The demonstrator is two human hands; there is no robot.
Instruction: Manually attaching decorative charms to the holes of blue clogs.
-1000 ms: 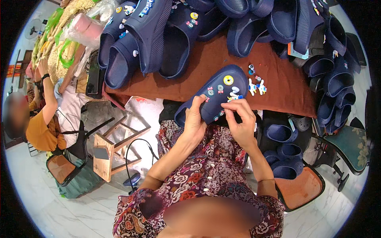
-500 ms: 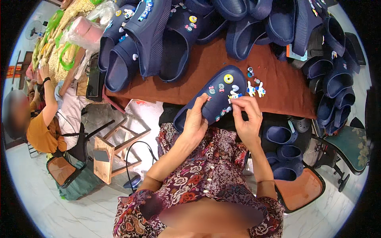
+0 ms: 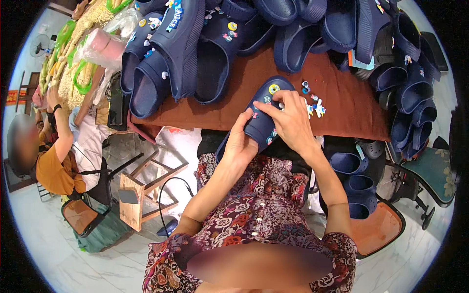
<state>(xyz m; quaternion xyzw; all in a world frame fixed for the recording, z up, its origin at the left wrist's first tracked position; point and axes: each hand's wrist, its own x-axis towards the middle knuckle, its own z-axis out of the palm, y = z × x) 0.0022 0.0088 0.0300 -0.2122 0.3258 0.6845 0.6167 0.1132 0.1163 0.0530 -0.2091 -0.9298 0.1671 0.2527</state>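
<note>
A navy clog is held up at the near edge of the brown cloth, its toe pointing away from me. My left hand grips its near-left side, thumb on top beside the charms. My right hand lies over the clog's right side, fingers bent over the upper and thumb stretched across it. A yellow ring charm and candy-shaped charms show on the upper. Whatever lies under my right fingers is hidden. Just beyond that hand, loose white figure charms and a small blue charm lie on the cloth.
Many navy clogs are piled along the far side of the brown cloth, more at the right. Below right, clogs rest by an orange chair seat. A wooden stool stands left; another person works at far left.
My right hand has moved from pinching a white charm at the clog's right side to lying over its upper. The clog has turned and shifted slightly left.
</note>
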